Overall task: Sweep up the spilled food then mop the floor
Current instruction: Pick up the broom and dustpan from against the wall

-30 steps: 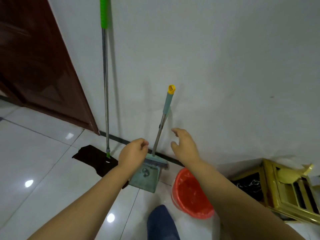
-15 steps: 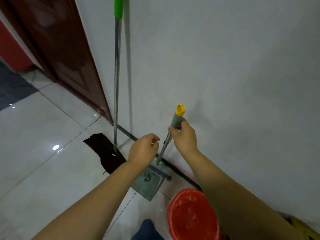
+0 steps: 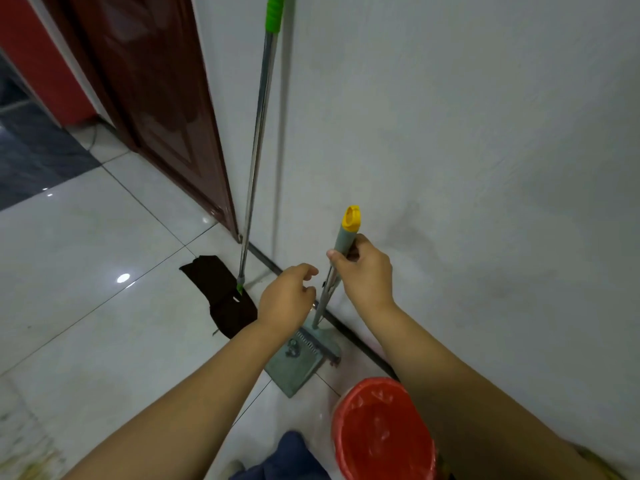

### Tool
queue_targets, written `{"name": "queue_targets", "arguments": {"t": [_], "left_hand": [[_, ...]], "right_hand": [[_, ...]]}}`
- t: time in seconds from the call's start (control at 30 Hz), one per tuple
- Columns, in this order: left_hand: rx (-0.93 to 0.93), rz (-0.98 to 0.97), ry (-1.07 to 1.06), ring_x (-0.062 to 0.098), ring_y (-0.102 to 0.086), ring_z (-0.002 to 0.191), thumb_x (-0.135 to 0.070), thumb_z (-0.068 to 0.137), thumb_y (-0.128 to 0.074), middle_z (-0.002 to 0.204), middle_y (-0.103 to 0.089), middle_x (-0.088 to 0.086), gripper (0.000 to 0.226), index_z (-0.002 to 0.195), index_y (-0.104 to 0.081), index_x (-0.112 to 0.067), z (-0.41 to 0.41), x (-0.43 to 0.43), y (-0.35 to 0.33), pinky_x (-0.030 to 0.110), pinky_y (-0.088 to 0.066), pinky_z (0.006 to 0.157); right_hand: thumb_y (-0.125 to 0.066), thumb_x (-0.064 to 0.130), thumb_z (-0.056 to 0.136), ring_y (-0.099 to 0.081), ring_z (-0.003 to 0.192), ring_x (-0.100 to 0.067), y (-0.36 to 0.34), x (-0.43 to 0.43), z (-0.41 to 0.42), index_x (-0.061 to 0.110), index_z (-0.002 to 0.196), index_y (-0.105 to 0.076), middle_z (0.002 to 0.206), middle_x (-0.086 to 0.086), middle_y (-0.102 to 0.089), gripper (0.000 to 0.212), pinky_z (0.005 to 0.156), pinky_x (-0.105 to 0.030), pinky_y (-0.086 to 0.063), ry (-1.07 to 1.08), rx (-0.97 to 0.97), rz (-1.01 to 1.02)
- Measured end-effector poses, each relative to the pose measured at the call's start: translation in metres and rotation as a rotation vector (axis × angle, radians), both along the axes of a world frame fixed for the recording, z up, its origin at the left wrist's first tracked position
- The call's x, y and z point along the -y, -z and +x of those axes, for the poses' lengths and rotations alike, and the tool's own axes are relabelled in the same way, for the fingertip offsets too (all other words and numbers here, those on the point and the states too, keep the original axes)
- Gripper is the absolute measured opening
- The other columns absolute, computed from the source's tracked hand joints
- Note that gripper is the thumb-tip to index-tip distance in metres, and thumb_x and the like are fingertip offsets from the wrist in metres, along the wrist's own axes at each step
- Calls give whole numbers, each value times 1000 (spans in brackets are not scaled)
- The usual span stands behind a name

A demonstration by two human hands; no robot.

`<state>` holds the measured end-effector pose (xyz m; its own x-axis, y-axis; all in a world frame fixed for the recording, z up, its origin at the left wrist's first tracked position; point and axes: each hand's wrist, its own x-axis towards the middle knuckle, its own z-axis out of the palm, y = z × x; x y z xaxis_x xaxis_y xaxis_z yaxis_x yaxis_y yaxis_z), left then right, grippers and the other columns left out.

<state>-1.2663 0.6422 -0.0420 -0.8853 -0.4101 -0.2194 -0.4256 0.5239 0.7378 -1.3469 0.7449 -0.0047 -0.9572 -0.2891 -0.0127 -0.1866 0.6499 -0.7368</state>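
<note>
Right hand (image 3: pixel 365 271) wrapped around dustpan handle (image 3: pixel 341 252), left hand (image 3: pixel 285 299) loosely curled

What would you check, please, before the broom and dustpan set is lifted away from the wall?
1. Right hand closed on the grey handle below its yellow cap: ok.
2. Left hand gripping anything: not ok; it is half curled beside the shaft, holding nothing visible.
3. Dustpan attached to the broom for lifting: cannot tell.
4. Mop leaning on the wall, apart from the set: ok.
5. Red bin close on the right, may be bumped: not ok.
6. Spilled food located: cannot tell; only a blurred yellowish patch at lower left.
</note>
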Motion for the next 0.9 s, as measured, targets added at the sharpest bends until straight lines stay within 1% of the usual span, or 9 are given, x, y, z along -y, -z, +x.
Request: {"name": "queue_targets", "arguments": {"t": [0.07,0.23,0.37,0.5,0.6,0.67,0.77,0.83,0.9], "left_hand": [[-10,2,-4,17,-60,97,-11,90,-51,126,-57,-2,39,126,-55,-22,10,5,-2,31,-49,87],[-52,9,-55,13,-60,95,-18,89,-58,126,-57,-4,38,127,-54,-22,42,18,-1,30,-50,84],[-121,-21,-117,9,-60,94,-27,85,-65,119,-60,-5,41,125,-56,-24,69,25,2,26,-49,74],[-160,23,-161,15,-60,98,-29,86,-64,107,-65,-1,33,117,-62,-17,97,30,3,37,-51,80],[-166,65,-193,15,-62,95,-30,90,-56,102,-68,-4,28,116,-63,-23,120,38,4,41,-53,80],[-151,75,-209,14,-63,89,-30,92,-53,95,-69,-5,22,111,-64,-26,135,45,5,39,-53,76],[-156,92,-237,14,-62,81,-29,93,-53,84,-65,-7,17,104,-65,-23,158,56,11,30,-49,67],[-137,87,-235,15,-60,78,-28,93,-54,81,-63,-6,16,103,-64,-21,173,63,16,28,-46,65],[-104,93,-231,18,-61,80,-28,92,-54,84,-65,-3,15,102,-64,-22,186,70,23,35,-51,69]], "right_hand": [[-68,34,83,-63,77,-17,-6,6,13,14,93,-64,79,4,-64,23,70,-29,-51,0,-5,-1],[-69,36,81,-60,70,-12,-14,24,56,18,88,-59,75,8,-61,21,62,-23,-48,5,-4,1],[-68,45,79,-63,71,-15,-12,43,91,19,87,-58,76,9,-63,29,65,-31,-52,23,-38,80],[-66,51,78,-64,71,-18,-9,60,122,19,89,-59,77,5,-67,35,67,-37,-54,39,-47,135],[-66,53,76,-64,69,-17,-10,73,146,20,86,-57,73,6,-66,35,65,-35,-53,21,-37,145],[-66,53,76,-63,69,-17,-12,81,160,20,87,-58,72,6,-64,36,62,-31,-51,-5,-27,163],[-67,53,76,-59,67,-14,-14,92,179,23,91,-59,72,9,-60,34,56,-25,-42,-70,-11,180],[-68,48,77,-61,71,-13,-16,97,187,23,95,-59,79,8,-64,32,58,-25,-45,-155,32,196],[-70,37,78,-64,79,-15,-16,99,189,21,99,-61,87,5,-67,29,68,-30,-52,-283,120,232]]}}
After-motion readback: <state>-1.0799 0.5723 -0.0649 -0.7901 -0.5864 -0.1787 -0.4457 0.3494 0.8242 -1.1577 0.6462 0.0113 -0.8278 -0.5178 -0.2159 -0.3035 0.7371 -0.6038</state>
